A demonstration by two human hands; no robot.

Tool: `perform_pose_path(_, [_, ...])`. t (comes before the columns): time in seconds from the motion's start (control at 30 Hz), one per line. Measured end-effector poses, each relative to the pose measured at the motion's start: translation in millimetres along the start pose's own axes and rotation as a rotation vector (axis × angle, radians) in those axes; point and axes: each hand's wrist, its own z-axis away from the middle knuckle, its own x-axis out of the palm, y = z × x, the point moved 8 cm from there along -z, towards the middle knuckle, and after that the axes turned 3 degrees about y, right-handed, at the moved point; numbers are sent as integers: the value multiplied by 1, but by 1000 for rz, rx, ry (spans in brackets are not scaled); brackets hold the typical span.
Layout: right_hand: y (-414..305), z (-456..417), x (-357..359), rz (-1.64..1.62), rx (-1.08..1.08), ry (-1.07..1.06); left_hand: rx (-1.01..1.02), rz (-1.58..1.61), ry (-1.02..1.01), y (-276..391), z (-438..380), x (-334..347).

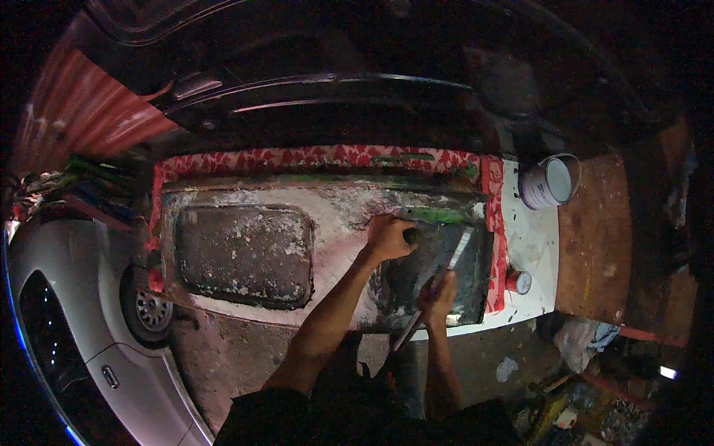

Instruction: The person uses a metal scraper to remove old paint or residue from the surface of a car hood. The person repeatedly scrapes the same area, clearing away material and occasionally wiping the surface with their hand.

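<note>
My right hand grips a long, narrow, flat metal strip. The strip slants across a dark sheet, its pale end up and to the right, its other end past the near edge of the worktop. My left hand rests by the sheet's upper left part, thumb and fingers curled; whether anything is pinched between them cannot be told. A green strip runs along the far side of the sheet. Under both hands is a worn, paint-stained worktop.
Left on the worktop lies a rectangular panel with flaking paint. Red patterned cloth borders the worktop. A paint can and a small red tin stand at right. A silver car is at left; a dark vehicle stands beyond.
</note>
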Motion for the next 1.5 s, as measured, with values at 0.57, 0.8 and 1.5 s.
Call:
perform_pose_path(0.57, [23,15,15,109,57,-37,174,-235,63,8,8,2])
perform_pose_path(0.8, [-5,3,8,-196,213,122,154,-141,-39,15,-4,-14])
perform_pose_path(1.5, [13,10,31,-42,107,49,140,-86,-64,5,-18,-1])
